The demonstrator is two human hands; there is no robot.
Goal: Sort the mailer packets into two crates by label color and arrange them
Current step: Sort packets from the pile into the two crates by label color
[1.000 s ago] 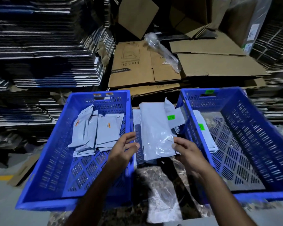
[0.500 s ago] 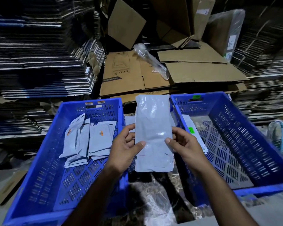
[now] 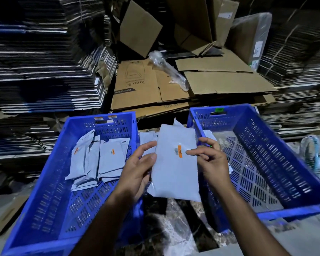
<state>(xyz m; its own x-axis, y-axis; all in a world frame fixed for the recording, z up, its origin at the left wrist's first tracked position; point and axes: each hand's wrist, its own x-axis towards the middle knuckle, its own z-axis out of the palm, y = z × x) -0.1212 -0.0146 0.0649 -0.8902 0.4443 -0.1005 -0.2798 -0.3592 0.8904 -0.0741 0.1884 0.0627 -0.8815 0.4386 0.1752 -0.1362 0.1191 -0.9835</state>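
A grey mailer packet [image 3: 175, 172] with an orange label facing me is held upright between the two blue crates. My left hand [image 3: 139, 169] grips its left edge, and my right hand [image 3: 209, 159] pinches its right edge with the forefinger pointing at the label. The left crate [image 3: 50, 191] holds several grey packets [image 3: 100, 156] with orange labels. The right crate [image 3: 270, 157] holds a few packets at its near-left corner, mostly hidden behind my right hand. More loose packets [image 3: 146, 139] lie between the crates behind the held one.
Flattened brown cardboard boxes [image 3: 174, 85] lie stacked behind the crates with a clear plastic wrap [image 3: 166, 69] on top. Tall stacks of folded cartons [image 3: 41, 71] rise at left and right. Clear plastic sheeting [image 3: 175, 231] covers the floor between the crates.
The packet was lifted from the pile between the crates and turned over, so its orange label now faces me. Both hands shifted along its edges.
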